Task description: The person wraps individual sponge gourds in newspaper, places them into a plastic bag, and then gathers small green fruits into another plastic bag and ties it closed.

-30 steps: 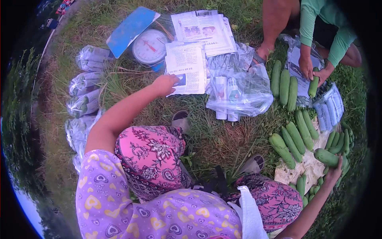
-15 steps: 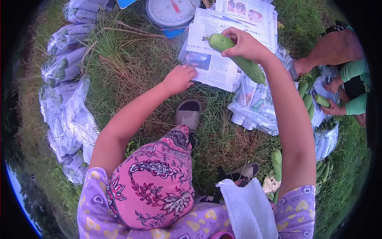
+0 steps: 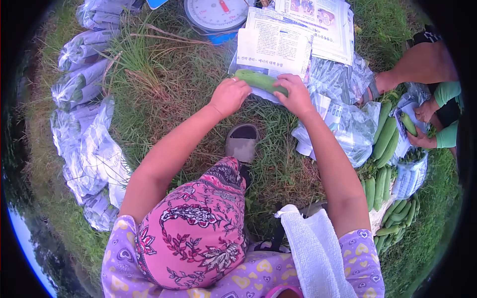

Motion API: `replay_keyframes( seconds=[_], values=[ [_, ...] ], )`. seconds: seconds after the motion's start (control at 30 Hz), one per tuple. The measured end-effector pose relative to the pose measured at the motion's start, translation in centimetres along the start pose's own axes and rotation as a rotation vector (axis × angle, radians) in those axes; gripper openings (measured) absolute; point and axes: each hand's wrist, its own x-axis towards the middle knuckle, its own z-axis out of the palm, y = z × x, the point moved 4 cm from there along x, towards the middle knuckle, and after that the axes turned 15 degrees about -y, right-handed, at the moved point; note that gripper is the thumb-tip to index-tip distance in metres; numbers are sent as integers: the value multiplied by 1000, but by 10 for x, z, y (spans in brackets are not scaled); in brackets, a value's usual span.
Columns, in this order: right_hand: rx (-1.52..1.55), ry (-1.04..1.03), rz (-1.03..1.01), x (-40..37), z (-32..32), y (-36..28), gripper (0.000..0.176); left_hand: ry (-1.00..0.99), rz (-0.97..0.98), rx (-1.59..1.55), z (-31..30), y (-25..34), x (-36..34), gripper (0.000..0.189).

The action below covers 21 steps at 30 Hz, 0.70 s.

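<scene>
A long pale-green sponge gourd lies crosswise on the near part of a printed newspaper sheet. My left hand is closed at its left end, with the fingertips at the gourd and the paper's near edge. Around the right end are the curled fingers of my right hand. A strip of paper shows below the gourd, between my two hands. Whether my left fingers also pinch the paper is hidden.
A dial scale stands beyond the newspaper. Wrapped bundles in clear plastic line the left. Plastic bags and loose gourds lie to the right, where another person's hands hold a gourd. My shoe rests on the grass.
The gourd has come down leftward from above the newspaper onto its near edge, turning more level. My left hand has shifted slightly down and now meets the gourd's left end.
</scene>
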Motion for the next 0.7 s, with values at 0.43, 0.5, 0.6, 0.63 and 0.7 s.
replay_keyframes(
  seconds=[0.43, 0.5, 0.6, 0.63, 0.7],
  values=[
    [-68, -10, 55, -2, 1, -5, 9, -39, -70, -108, -9, -5, 9, 18],
    [-65, -25, 62, 1, -2, -5, 9, -14, -53, -91, -11, -2, 9, 21],
    [-55, -57, 79, 6, -5, -5, 11, -30, -61, -111, -11, -2, 13, 19],
    [-53, -70, 86, 7, -6, -5, 12, -43, -58, -125, -10, -3, 15, 18],
    [-39, -81, 94, 10, -8, -4, 13, -67, -52, -154, -10, -6, 22, 17]
  ],
)
